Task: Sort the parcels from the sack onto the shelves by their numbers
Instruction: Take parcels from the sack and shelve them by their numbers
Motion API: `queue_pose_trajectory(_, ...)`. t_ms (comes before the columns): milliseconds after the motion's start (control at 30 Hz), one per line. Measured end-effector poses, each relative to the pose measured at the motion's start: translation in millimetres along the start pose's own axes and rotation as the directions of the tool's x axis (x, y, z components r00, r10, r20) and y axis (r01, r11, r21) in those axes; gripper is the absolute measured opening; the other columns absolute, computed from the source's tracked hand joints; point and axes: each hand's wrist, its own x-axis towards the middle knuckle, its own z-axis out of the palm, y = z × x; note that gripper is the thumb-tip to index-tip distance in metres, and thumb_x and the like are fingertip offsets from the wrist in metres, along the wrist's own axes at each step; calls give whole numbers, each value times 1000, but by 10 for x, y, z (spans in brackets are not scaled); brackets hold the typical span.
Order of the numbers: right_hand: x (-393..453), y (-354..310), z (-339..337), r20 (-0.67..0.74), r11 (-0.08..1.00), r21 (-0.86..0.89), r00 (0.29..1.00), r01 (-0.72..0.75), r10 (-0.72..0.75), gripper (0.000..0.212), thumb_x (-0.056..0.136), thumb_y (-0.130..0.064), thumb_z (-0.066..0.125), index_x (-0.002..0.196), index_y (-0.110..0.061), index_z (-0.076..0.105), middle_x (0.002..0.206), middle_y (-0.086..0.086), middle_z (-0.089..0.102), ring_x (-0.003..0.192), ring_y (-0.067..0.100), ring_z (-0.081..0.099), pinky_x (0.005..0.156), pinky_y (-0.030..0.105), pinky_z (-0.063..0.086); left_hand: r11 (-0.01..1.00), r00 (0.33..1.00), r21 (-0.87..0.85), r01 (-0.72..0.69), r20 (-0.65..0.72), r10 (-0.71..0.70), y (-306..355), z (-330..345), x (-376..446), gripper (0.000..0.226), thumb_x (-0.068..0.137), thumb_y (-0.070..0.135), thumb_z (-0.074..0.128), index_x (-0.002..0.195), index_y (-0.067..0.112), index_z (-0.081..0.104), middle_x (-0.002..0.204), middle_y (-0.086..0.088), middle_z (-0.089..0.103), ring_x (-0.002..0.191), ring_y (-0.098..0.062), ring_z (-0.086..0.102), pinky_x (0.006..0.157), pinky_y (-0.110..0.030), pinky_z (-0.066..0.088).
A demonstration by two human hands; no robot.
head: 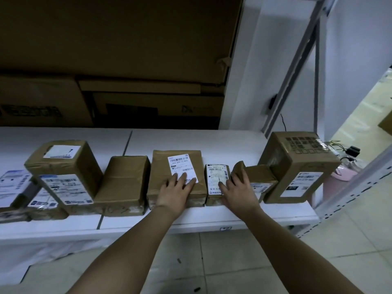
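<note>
Now both hands are resting on parcels along the white shelf's point(212, 141) front edge.
Left hand point(174, 192) is lying flat, fingers straight, on the flat brown labelled parcel point(169, 166); right hand point(238, 193) is spreading straight fingers across the small brown labelled box point(215, 177) beside it.

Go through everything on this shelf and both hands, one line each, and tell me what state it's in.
left hand: open, fingers flat on the flat parcel's label
right hand: open, fingers resting on the small parcel
flat parcel: lying flat, label up
small parcel: lying flat, label up, beside the flat parcel
tall box: tilted, leaning on a low box
numbered box: tilted, taped shut
plain box: lying sealed, no label showing
shelf: holds one row of parcels
</note>
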Motion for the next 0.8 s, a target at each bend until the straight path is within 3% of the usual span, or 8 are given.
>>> queue_pose_trajectory(200,-33,23,-10,5,1000,5,1000,23,-23,51,100,-38,38,144,-13,35,144,20,44,141,38,26,114,61,-11,999,1000,-31,-9,0,9,0,42,2,67,101,21,34,152,30,-8,161,-3,-8,148,-29,-5,119,-46,8)
queue_pose_trajectory(300,-59,22,-32,-10,1000,11,1000,15,-15,56,100,-43,36,146,-13,32,146,19,42,142,36,24,113,60,-12,999,998,-42,-33,-50,31,-8,34,-41,68,100,26,35,153,28,-7,161,-2,-6,148,-26,-5,120,-44,2)
queue_pose_trajectory(400,-60,-52,-163,-89,996,87,995,-35,43,68,95,-55,37,149,-14,32,148,13,42,144,31,27,116,58,-3,998,978,32,-45,-204,50,-110,18,-166,78,94,46,38,153,22,-7,161,-5,-5,149,-22,-5,118,-46,-7)
queue_pose_trajectory(467,-8,-173,-282,-208,992,126,977,-12,38,69,91,-57,43,145,-15,40,142,10,50,138,29,38,116,57,11,995,962,92,-39,-266,63,-240,-7,-273,86,90,54,37,153,17,-9,161,-8,-4,149,-23,-4,117,-47,-10)
queue_pose_trajectory(567,143,-495,-506,-362,979,187,932,84,-10,68,88,-57,47,141,-16,45,133,8,57,127,27,50,113,52,26,992,935,128,-22,-349,66,-495,-82,-518,96,76,57,54,152,9,19,156,-14,25,146,-27,21,119,-51,11)
queue_pose_trajectory(667,295,-888,-679,-318,957,249,946,147,-63,71,92,-59,36,150,-18,28,149,8,40,139,26,34,115,47,19,990,917,135,38,-399,19,-754,-52,-741,97,61,53,70,141,6,45,145,-15,45,136,-30,42,111,-53,31)
queue_pose_trajectory(733,369,-1121,-747,-231,938,304,968,166,-97,72,93,-57,36,153,-20,18,155,7,28,146,24,18,117,46,11,981,937,155,114,-344,-54,-912,3,-858,97,67,53,69,146,6,36,149,-16,38,140,-30,35,115,-50,22)
queue_pose_trajectory(800,418,-1288,-788,-148,923,356,984,146,-99,73,93,-52,42,153,-22,13,158,5,20,148,23,10,117,48,9,961,956,210,177,-268,-117,-1031,107,-884,91,86,47,55,152,6,8,159,-15,14,147,-30,14,118,-45,1)
